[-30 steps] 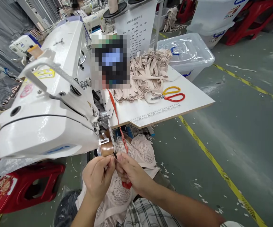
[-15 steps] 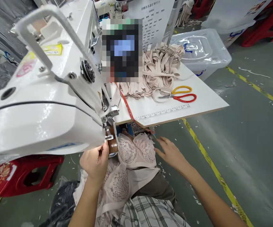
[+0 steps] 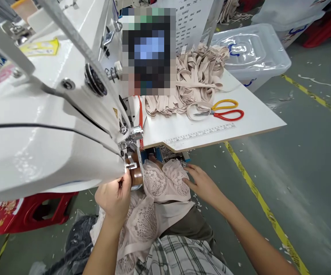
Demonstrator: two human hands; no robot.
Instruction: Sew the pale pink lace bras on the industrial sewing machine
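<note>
My left hand (image 3: 114, 196) is closed in a pinch at the presser foot (image 3: 131, 165) of a white sewing machine (image 3: 68, 152). Whatever sits between its fingertips is hidden. My right hand (image 3: 204, 185) has its fingers stretched out and apart, with the tips at the edge of a beige lace bra (image 3: 155, 181). That bra hangs just right of the machine's narrow bed, over my lap. More beige lace bras (image 3: 142, 221) lie on my lap below my left hand. A red ribbon (image 3: 141, 122) hangs down beside the needle area.
On the white table (image 3: 257, 118) are scissors (image 3: 225, 110) with yellow and red handles, a ruler strip (image 3: 199, 133) and a heap of beige straps (image 3: 196, 80). Behind stands a clear lidded bin (image 3: 251, 49). A red stool (image 3: 36, 214) is at lower left.
The red ribbon, earlier stretched over the table edge towards my right hand, now hangs by the machine. My right hand has moved slightly left to the bra. My left hand stays put.
</note>
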